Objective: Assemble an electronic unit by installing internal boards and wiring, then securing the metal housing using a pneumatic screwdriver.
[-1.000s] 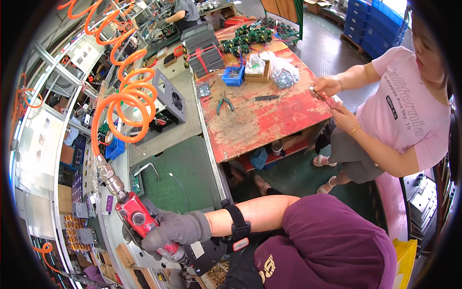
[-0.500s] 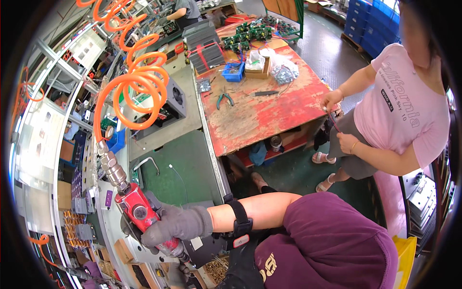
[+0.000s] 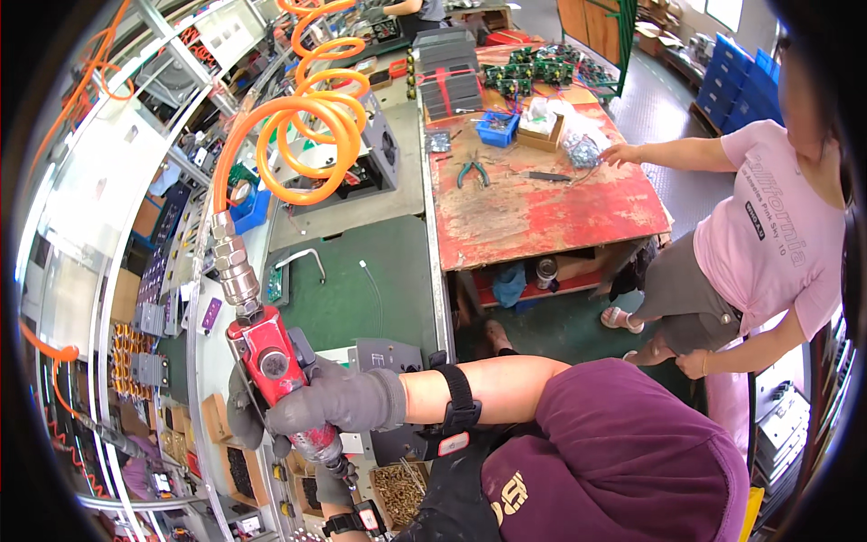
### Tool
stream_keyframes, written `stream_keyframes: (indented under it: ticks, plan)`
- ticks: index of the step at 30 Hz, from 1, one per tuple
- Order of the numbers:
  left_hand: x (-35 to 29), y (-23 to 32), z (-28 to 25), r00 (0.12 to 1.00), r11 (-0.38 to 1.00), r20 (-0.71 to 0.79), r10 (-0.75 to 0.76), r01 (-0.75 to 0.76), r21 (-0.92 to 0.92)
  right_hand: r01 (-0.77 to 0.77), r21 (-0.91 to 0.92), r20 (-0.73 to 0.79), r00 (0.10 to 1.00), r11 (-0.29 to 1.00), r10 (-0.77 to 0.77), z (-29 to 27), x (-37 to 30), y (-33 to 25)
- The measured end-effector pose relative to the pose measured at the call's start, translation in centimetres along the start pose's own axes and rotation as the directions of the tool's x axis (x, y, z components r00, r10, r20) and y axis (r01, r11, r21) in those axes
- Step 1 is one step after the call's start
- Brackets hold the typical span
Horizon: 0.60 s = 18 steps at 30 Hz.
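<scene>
My right hand, in a grey glove, is closed around a red pneumatic screwdriver that points down toward the bench edge. A metal coupling joins the tool's top to a coiled orange air hose hanging above. My forearm carries a black strap. My left hand, also grey-gloved and with a wristwatch, sits just below the tool's bit. It is mostly hidden, so its grip is unclear. A tray of small brass screws lies beside it.
A green mat covers the bench ahead. Beyond it a worn red table holds pliers, a blue bin and circuit boards. A person in a pink shirt reaches onto that table. Racks of parts line the left.
My right hand has kept its hold on the red screwdriver, shifting only slightly. The person in pink has stretched one arm out over the red table toward a plastic bag.
</scene>
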State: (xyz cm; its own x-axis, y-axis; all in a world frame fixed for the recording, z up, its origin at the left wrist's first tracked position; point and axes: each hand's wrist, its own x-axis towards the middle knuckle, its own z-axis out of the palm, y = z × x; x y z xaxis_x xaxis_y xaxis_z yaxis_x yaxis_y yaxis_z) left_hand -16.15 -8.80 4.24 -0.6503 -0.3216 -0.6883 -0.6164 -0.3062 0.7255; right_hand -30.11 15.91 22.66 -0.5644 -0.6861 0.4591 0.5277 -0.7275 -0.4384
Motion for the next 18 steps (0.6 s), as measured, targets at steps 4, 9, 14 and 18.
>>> stream_keyframes:
  ticks: [4, 9, 14, 18]
  plan:
    - [0.4, -0.6, -0.4, 1.0, 0.997, 0.01, 0.007, -0.006, -0.073, -0.026, 0.008, 0.076, 0.997, 1.0, 0.025, 0.4, 0.7, 1.3]
    - [1.3, -1.3, -0.9, 0.997, 0.995, 0.029, 0.074, -0.071, -0.073, -0.076, -0.017, 0.076, 0.994, 0.997, 0.078, 1.2, 1.1, 2.0]
    - [1.3, -1.6, -1.2, 0.996, 0.994, 0.063, 0.056, -0.049, -0.102, -0.101, -0.089, 0.041, 0.994, 0.991, 0.105, 1.1, 1.0, 1.4]
    - [-0.2, -1.1, -0.9, 0.993, 0.993, 0.033, 0.114, -0.114, -0.003, -0.046, -0.077, 0.077, 0.996, 0.996, 0.052, 0.3, 0.5, 0.9]
